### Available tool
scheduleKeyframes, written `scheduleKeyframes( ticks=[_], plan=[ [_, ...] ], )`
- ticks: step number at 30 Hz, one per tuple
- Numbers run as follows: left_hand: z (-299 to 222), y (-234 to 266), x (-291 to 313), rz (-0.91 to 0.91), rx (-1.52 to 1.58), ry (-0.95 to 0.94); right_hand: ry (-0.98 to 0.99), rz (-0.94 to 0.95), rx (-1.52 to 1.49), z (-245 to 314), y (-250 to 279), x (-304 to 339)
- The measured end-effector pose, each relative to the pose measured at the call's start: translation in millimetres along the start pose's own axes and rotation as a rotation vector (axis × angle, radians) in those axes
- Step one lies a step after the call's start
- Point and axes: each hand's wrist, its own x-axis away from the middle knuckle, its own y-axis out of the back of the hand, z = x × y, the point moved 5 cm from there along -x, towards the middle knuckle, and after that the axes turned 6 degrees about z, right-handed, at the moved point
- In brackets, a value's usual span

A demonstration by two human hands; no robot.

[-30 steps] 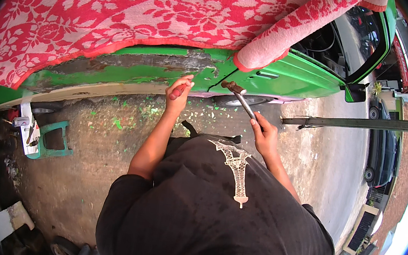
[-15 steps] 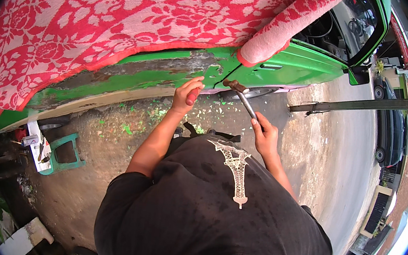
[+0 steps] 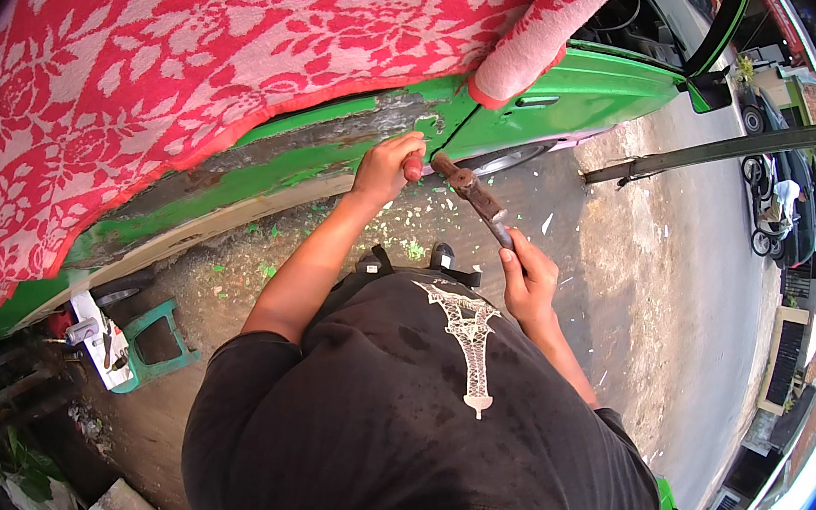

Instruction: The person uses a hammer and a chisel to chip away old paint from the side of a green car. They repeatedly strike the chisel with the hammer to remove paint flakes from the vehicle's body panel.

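My left hand (image 3: pixel 385 167) is closed round a tool with a red handle (image 3: pixel 413 167), held against the side of a green vehicle (image 3: pixel 588 89). The tool's blade or tip is hidden by my fingers and cannot be made out. Close by, my right hand (image 3: pixel 530 277) grips a hammer (image 3: pixel 475 197) by its shaft. The rusty brown hammer head is near the butt of the red handle, with a small gap showing between them. Beside my left hand, a long scraped patch (image 3: pixel 341 137) runs along the green bodywork, grey and brown where the paint is gone.
A red and pink flowered cloth (image 3: pixel 251 46) drapes over the vehicle. Paint flakes (image 3: pixel 416 248) litter the ground below. A green stool (image 3: pixel 180 360) with small items stands at left. At right are a post (image 3: pixel 721 155), a motorcycle (image 3: pixel 775 216) with a rider and a dark car (image 3: pixel 804 240).
The hammer head has come closer to the red handle, whose butt has turned toward it. My view has shifted a little, and a motorcycle with a rider has appeared at right.
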Motion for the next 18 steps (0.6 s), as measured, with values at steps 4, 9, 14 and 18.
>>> scheduleKeyframes(
  ticks=[4,9,14,18],
  plan=[
    [-1,2,-7,0.039,0.000,0.015,0.188,-0.046,0.043,4,-16,11],
    [42,-23,19,0.125,0.004,0.077,-0.129,-0.064,0.035,-25,-31,24],
    [24,-10,35,0.049,-0.018,-0.050,-0.176,-0.202,-0.044,-13,-12,42],
    [16,-1,29,-0.014,-0.013,-0.093,-0.245,-0.207,-0.044,-15,-12,49]
  ],
)
